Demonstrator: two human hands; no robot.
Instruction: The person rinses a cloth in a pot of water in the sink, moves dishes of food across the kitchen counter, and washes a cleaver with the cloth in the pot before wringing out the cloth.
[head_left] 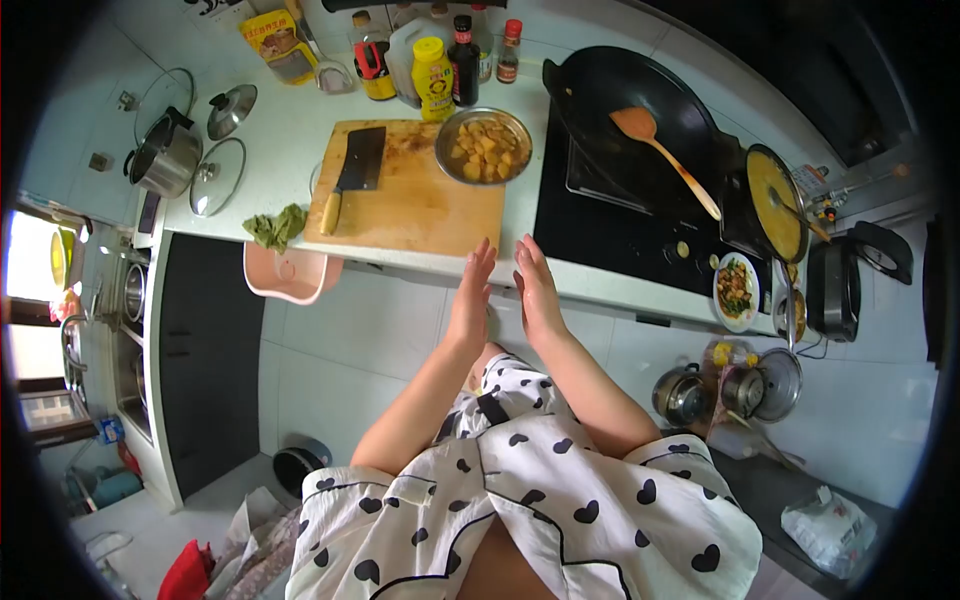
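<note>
My left hand (471,292) and my right hand (537,287) are raised in front of the counter edge, palms facing each other with a gap between them. Both have straight fingers and hold nothing. Just beyond them lies a wooden cutting board (420,205), with a cleaver (362,160) resting on its left part. A metal bowl of chunks in brown sauce (484,146) sits at the board's upper right corner. To the right, a black wok (600,90) on the stove holds an orange-headed spatula (635,124).
Bottles (433,80) line the wall behind the board. A green cloth (276,228) lies at the counter edge above a pink bin (290,275). Pots (168,155) and lids stand left. At right are a pan of yellow food (775,205) and a plated dish (735,290).
</note>
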